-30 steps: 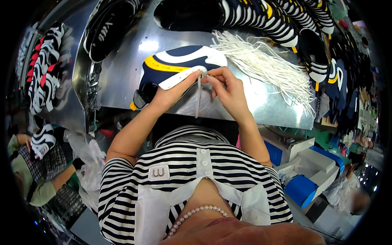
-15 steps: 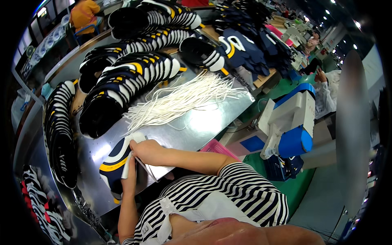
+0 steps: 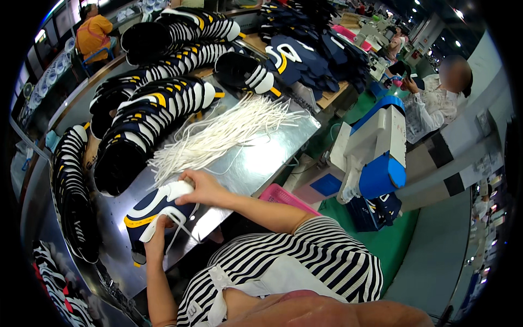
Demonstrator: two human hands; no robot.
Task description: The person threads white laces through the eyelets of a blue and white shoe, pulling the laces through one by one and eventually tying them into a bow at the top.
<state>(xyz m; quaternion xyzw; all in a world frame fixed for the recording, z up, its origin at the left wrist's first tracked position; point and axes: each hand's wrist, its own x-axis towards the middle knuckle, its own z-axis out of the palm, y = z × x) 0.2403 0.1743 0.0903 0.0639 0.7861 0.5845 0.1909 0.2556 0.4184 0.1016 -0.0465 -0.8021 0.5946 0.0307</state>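
Observation:
A navy shoe upper (image 3: 146, 210) with a yellow stripe and a white tongue lies on the shiny metal table (image 3: 256, 163). My left hand (image 3: 159, 235) grips its near end, where a white lace (image 3: 180, 231) hangs in a loop. My right hand (image 3: 200, 188) rests on the white tongue at the far end, fingers curled over it. A loose bundle of white laces (image 3: 223, 133) is spread on the table just beyond my right hand.
Rows of stacked navy, white and yellow shoe uppers (image 3: 158, 103) fill the table's left and far side. A white and blue machine (image 3: 378, 147) stands to the right on the green floor. A pink crate (image 3: 283, 196) sits below the table edge. Other people work at the back.
The view has swung further to the right and tilted. Both hands stay on the shoe upper; the right hand has slid onto the white tongue and the lace now hangs looped near the left hand.

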